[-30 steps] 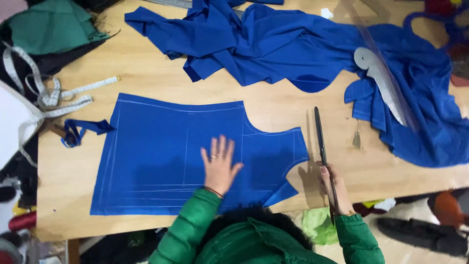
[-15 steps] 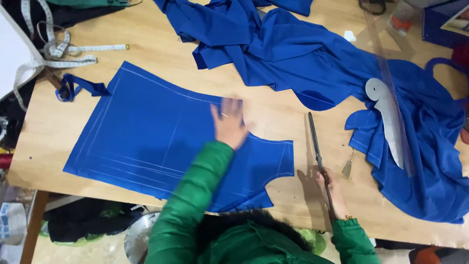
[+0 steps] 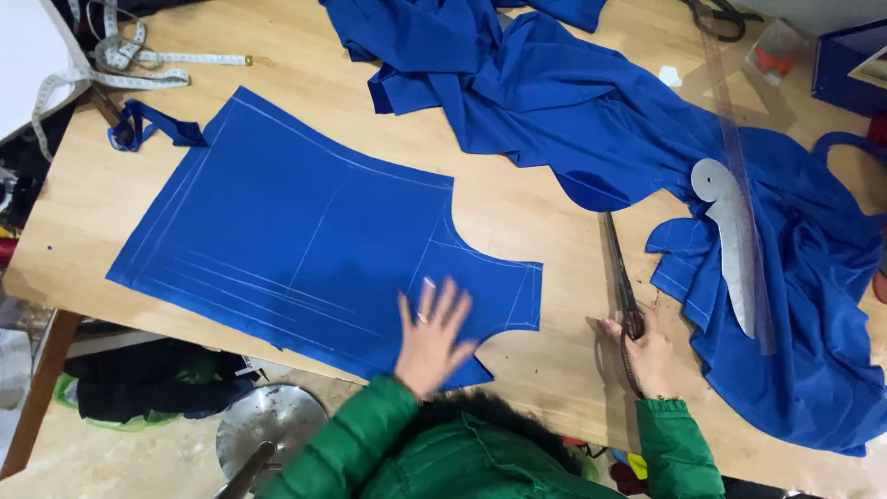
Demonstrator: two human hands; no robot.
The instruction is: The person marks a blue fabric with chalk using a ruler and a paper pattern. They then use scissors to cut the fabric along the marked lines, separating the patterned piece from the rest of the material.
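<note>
Under my left hand (image 3: 432,334) the cut blue panel (image 3: 305,231) is matt woven cloth, smooth, with thin chalky lines. My right hand (image 3: 647,351) grips dark, dull metal scissors (image 3: 621,277). The table (image 3: 545,208) between my hands is pale wood, satin smooth. Beyond my right fingers lie a brushed metal curve ruler (image 3: 730,236) and crumpled blue fabric (image 3: 573,111).

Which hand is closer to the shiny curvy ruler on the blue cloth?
The right hand. It holds the scissors on the bare wood just left of the curved metal ruler. The left hand is farther away, flat on the cut blue fabric piece.
</note>
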